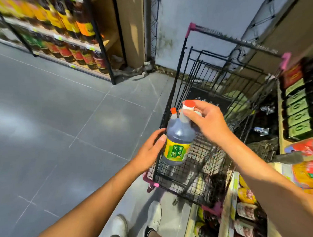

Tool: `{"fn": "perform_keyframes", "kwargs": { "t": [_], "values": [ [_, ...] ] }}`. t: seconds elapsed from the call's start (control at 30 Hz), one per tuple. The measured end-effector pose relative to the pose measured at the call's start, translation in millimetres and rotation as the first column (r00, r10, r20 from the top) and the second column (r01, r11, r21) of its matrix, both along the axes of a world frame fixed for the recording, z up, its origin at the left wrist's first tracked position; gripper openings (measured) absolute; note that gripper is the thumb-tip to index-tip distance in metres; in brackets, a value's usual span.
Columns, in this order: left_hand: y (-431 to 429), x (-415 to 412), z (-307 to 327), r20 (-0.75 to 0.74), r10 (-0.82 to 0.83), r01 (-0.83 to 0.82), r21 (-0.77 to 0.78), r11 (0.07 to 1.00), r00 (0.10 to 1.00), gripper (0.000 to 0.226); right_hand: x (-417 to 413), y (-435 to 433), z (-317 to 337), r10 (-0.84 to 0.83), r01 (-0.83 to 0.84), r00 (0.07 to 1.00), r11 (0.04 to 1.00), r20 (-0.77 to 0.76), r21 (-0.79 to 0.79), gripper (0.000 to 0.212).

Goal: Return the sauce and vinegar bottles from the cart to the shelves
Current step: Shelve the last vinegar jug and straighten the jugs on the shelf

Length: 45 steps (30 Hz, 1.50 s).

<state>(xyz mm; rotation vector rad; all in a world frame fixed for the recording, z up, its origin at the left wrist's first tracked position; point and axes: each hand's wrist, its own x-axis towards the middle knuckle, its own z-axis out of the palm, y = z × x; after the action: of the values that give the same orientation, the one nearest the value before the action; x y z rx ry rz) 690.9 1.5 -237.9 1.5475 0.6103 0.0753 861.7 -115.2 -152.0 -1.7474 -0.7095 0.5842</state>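
Dark-liquid plastic vinegar bottle [178, 136], red cap, yellow label with a green panel of white Chinese characters, too blurred to read for sure. It is held upright above the near end of the black wire shopping cart with pink corners [177, 80]. Right hand [208, 123] is clamped round the neck under the cap. Left hand [151, 150] lies against the bottle's side, fingers nearly straight, thumb on the label. Second, smaller red cap [173, 111] just behind. Writing on the stocked metal shelves [108, 56] is unreadable.

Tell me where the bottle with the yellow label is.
Head view, centre: the bottle is held over the near left corner of the cart, the right hand gripping its top and the left hand touching its side.
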Motion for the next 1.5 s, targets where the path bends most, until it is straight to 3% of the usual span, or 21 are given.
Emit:
{"fn": "perform_keyframes", "kwargs": {
  "t": [0.07,0.17,0.3,0.6,0.73,0.93,1.1,1.37,1.5],
  "values": [
    [5,-2,25,0.082,0.011,-0.003,-0.096,0.995,0.997,0.04,-5,11,22,0.044,-0.044,0.999,0.999,0.018,0.005,0.026],
    [21,-21,47,0.187,0.003,0.016,-0.103,0.995,0.982,0.054,-19,30,44,0.12,-0.121,0.992,0.992,0.035,0.026,0.022],
    [41,-58,67,0.17,0.045,-0.027,-0.104,0.994,0.984,0.057,-49,70,62,0.241,-0.242,0.97,0.968,0.02,0.068,0.02],
    [71,-192,91,0.178,0.444,-0.433,-0.098,0.896,0.878,0.056,-170,176,76,0.565,-0.547,0.809,0.824,-0.162,0.144,0.022],
    [69,-266,98,0.179,0.611,-0.603,-0.103,0.791,0.771,0.061,-248,210,86,0.661,-0.646,0.731,0.75,-0.169,0.142,0.017],
    [43,-391,117,0.156,0.777,-0.774,-0.096,0.626,0.61,0.032,-386,229,99,0.786,-0.776,0.599,0.616,-0.151,0.131,0.014],
    [7,-507,132,0.129,0.863,-0.861,-0.09,0.501,0.489,0.039,-511,223,110,0.878,-0.872,0.456,0.473,-0.146,0.126,0.015],
    [-81,-690,134,0.138,0.97,-0.977,-0.043,0.209,0.202,0.032,-728,177,117,0.989,-0.984,0.146,0.148,-0.025,0.102,0.014],
    [-134,-761,132,0.15,0.989,-0.998,-0.056,0.017,0.008,0.043,-825,143,116,0.999,-0.995,-0.037,-0.037,-0.005,0.098,0.019]
  ]
}}
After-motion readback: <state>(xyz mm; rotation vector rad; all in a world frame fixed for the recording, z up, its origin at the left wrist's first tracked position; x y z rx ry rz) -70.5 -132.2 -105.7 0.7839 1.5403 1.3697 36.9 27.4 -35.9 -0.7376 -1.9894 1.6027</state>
